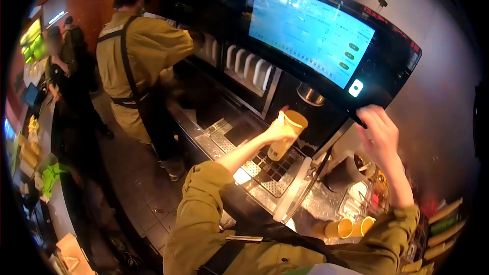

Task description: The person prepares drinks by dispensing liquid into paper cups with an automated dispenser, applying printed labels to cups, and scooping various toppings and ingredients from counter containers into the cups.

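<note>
My left hand (281,130) is wrapped round a yellow paper cup (281,148), which tilts a little with its mouth up. Dark print shows low on the cup's side. It is just above a metal drip tray (277,186), in front of a black machine with a lit touchscreen (310,30). A round metal outlet (310,94) sits under the screen, above and right of the cup. Raised beneath the screen's lower right corner, my right hand (379,132) has curled fingers; a dark edge shows at the fingertips, and what they grip is not clear.
Two yellow cups (340,228) lie by my right forearm, near a dark pitcher (344,174) on the wet metal counter. A co-worker (135,61) stands at the left along the same counter. White handles (247,66) line the machine's front. Another counter (61,198) runs far left.
</note>
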`<state>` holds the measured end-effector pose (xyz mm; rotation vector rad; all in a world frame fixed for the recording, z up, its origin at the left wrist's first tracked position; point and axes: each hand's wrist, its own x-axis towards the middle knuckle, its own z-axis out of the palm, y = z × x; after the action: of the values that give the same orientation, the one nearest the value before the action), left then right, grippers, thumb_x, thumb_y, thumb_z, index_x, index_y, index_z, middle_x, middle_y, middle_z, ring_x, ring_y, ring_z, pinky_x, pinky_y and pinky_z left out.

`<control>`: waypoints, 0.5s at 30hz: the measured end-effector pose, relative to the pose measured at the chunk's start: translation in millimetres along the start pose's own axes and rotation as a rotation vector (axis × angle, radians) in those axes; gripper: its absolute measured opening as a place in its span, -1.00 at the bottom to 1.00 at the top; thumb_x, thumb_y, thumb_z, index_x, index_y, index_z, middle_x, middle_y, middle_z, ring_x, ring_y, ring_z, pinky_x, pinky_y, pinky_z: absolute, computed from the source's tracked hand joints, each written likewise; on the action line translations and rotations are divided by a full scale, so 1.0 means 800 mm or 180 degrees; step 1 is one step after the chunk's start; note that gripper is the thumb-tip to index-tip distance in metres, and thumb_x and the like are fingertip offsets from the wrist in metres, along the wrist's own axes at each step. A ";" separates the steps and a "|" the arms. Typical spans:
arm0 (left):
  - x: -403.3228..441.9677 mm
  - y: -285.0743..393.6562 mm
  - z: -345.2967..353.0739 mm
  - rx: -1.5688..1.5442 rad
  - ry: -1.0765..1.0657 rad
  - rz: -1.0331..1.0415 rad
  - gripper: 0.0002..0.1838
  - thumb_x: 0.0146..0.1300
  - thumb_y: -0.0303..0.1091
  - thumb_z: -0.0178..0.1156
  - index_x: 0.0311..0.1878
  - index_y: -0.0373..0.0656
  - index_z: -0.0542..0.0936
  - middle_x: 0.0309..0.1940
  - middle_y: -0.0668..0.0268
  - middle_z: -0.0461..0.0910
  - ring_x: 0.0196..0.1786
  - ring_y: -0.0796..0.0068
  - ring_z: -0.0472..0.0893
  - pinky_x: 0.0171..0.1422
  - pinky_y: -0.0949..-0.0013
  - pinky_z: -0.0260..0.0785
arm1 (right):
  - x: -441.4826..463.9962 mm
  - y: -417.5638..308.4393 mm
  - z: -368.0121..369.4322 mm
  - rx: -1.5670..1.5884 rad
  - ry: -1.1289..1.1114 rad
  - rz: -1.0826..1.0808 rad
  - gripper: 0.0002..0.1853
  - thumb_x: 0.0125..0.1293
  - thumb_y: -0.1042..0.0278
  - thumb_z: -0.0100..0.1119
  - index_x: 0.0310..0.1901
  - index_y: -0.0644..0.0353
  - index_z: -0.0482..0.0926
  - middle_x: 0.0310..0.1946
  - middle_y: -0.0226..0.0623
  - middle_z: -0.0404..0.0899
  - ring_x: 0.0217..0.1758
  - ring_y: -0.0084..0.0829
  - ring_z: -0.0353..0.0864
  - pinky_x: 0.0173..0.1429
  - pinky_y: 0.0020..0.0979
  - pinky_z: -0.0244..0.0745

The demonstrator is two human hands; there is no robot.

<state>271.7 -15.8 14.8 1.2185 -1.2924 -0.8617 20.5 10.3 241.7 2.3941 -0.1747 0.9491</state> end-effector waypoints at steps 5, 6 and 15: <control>0.046 -0.017 0.007 0.0184 0.0376 0.0353 0.24 -0.32 -0.39 0.39 0.34 -0.04 -0.31 0.05 -0.01 0.34 0.10 0.15 0.41 0.17 0.27 0.29 | 0.115 -0.001 0.124 -0.0340 0.0249 -0.0281 -0.71 -0.03 0.31 0.24 -0.35 0.23 0.35 0.03 -0.21 0.40 0.29 -0.25 0.17 0.37 -0.15 -0.08; 0.051 -0.017 0.006 0.0279 0.0444 0.0366 0.24 -0.32 -0.40 0.39 0.34 -0.04 -0.31 0.06 -0.01 0.34 0.10 0.15 0.41 0.18 0.26 0.29 | 0.124 0.005 0.135 -0.0542 0.0222 -0.0242 -0.70 -0.03 0.27 0.24 -0.35 0.23 0.36 0.02 -0.21 0.41 0.30 -0.27 0.15 0.38 -0.15 -0.09; 0.092 -0.008 -0.008 0.0440 0.0157 0.0277 0.24 -0.33 -0.47 0.39 0.34 -0.02 -0.30 0.10 -0.01 0.30 0.15 0.13 0.37 0.21 0.22 0.27 | 0.148 0.022 0.103 -0.1193 0.0670 0.0281 -0.73 0.15 0.17 0.11 -0.41 0.20 0.34 -0.04 -0.22 0.47 0.31 -0.31 0.14 0.40 -0.15 -0.23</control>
<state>288.9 -87.2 26.0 1.2735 -1.3730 -0.6850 151.7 -39.5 279.2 1.9460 -0.3481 1.0944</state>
